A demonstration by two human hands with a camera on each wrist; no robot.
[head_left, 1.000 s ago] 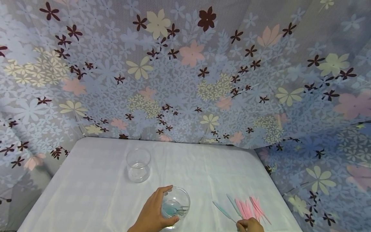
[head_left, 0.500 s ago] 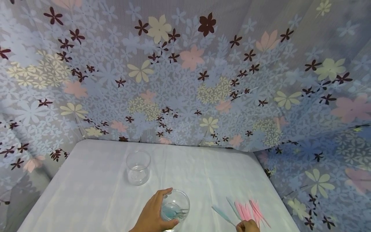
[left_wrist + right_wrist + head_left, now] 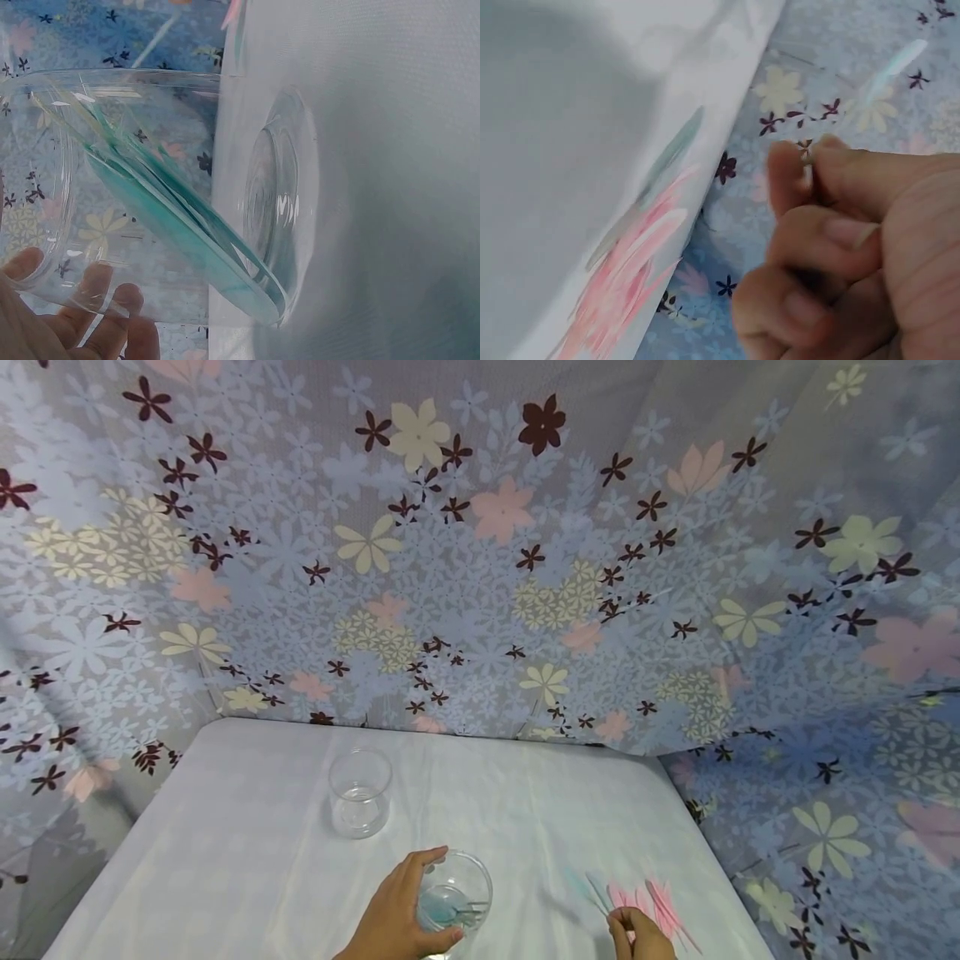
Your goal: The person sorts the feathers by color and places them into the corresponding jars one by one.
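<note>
- The left hand [image 3: 401,906] curves its thumb and fingers round the near glass jar [image 3: 467,877], which stands upright near the middle of the bench's [image 3: 247,860] near side.
- Inside it, blue-green feathers [image 3: 176,202] lean slantwise, quills toward the rim.
- The right hand [image 3: 641,935], farther right, pinches the raised blue feather [image 3: 895,71] between thumb and forefinger, above the cloth.
- Just beside that hand, a loose blue feather [image 3: 671,161] and pink feathers [image 3: 630,277] lie together, near the bench's slanting right edge.
- White cloth spans the gap between the near jar and the feathers.
- The far glass jar [image 3: 360,793] stands farther off and to the left, well inside the far edge, where a floral curtain [image 3: 450,568] hangs.
</note>
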